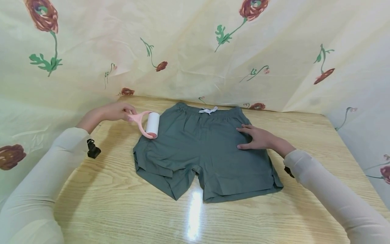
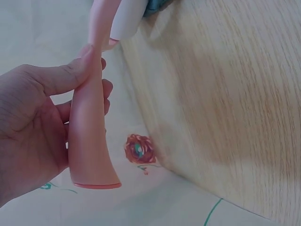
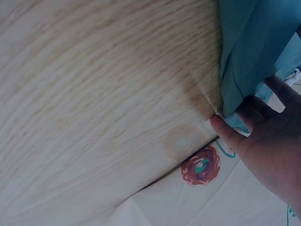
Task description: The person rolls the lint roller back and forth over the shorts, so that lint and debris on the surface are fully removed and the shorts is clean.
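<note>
A pair of dark green shorts [image 1: 195, 145] lies spread on the table, waistband at the far side with a white drawstring [image 1: 208, 110]. The left leg's hem is partly folded over. My left hand [image 1: 117, 111] grips the pink handle [image 2: 91, 127] of a lint roller [image 1: 153, 123], thumb on one side and fingers behind. The roller's white cylinder is at the shorts' left edge; whether it presses the cloth I cannot tell. On the shorts' right side rests my right hand [image 1: 259, 137], fingers spread, touching the cloth [image 3: 256, 42] near its edge in the right wrist view.
The wooden table [image 1: 122, 210] has a light grain and a bright reflection near its front. A cream floral curtain [image 1: 189, 40] hangs behind the table and along both sides. Black wrist devices [image 1: 93, 149] sit by the sleeves.
</note>
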